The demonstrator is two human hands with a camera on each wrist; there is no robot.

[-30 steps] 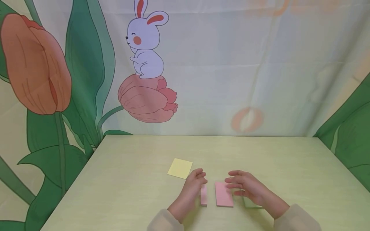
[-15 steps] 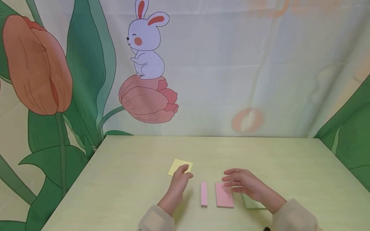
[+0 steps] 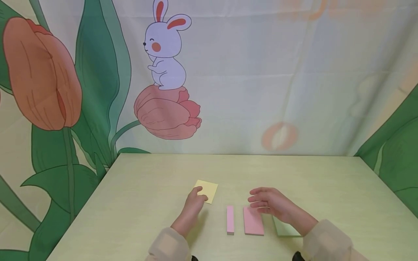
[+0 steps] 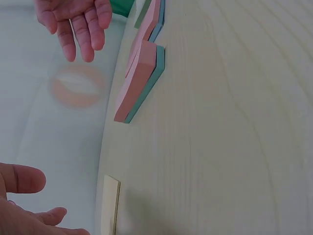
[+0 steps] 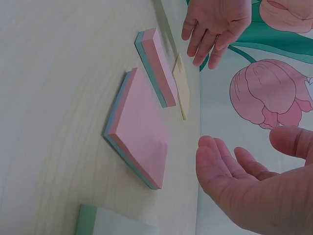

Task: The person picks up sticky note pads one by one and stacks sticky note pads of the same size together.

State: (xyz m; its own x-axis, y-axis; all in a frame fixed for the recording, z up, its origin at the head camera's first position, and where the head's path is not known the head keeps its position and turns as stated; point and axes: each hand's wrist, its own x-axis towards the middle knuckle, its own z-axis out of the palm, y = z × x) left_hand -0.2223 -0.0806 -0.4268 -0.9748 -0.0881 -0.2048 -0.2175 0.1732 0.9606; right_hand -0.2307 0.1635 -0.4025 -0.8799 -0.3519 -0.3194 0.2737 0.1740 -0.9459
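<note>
My left hand (image 3: 192, 204) hovers over the table by the left edge of a yellow square sticky-note pad (image 3: 209, 190), fingers relaxed and holding nothing. A narrow pink strip pad (image 3: 230, 219) lies to its right; in the right wrist view its lower layer is blue-green. Beside that lies a wider pink sticky-note pad (image 3: 253, 223), also with a bluish underside (image 5: 113, 112). My right hand (image 3: 275, 204) is held above this pad's far end and a pale green pad (image 3: 285, 230), palm turned inward, fingers loosely extended. It partly covers the green pad.
The pale wooden table (image 3: 147, 203) carries the row of pads near its middle. A printed curtain (image 3: 235, 72) with a rabbit and tulips hangs behind the table's far edge.
My left hand has moved left from beside the narrow pink strip pad to the yellow pad. The right hand has shifted slightly left and away from me. The pads lie where they were.
</note>
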